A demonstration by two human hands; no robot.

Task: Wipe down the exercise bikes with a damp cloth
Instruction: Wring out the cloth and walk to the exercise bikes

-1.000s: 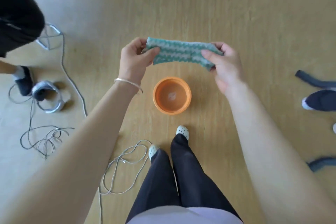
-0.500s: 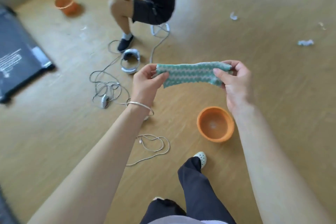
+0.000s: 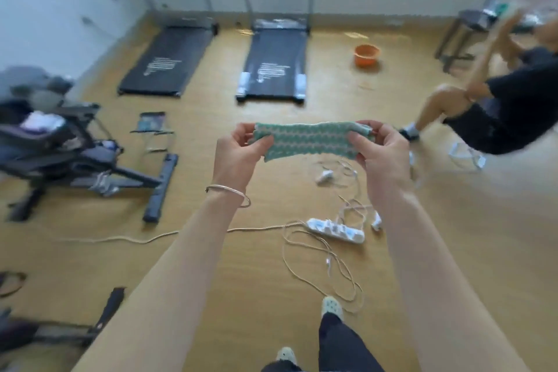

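A green and white zigzag cloth [image 3: 311, 140] is stretched flat between my two hands at chest height. My left hand [image 3: 238, 154], with a bangle on the wrist, pinches its left end. My right hand [image 3: 382, 154] pinches its right end. A black exercise bike [image 3: 66, 145] stands on the floor at the left, some way from the cloth. The base of a second bike [image 3: 60, 332] shows at the lower left.
Two treadmills [image 3: 273, 66] lie against the far wall. An orange basin [image 3: 366, 55] sits beyond them. A white power strip [image 3: 335, 231] and loose cables [image 3: 320, 266] lie on the wooden floor ahead. A person in black [image 3: 495, 118] sits at the right near a stool [image 3: 471, 27].
My view has swung up and left from the orange bowl at my feet to the room with bikes and treadmills. Both hands keep holding the cloth stretched between them.
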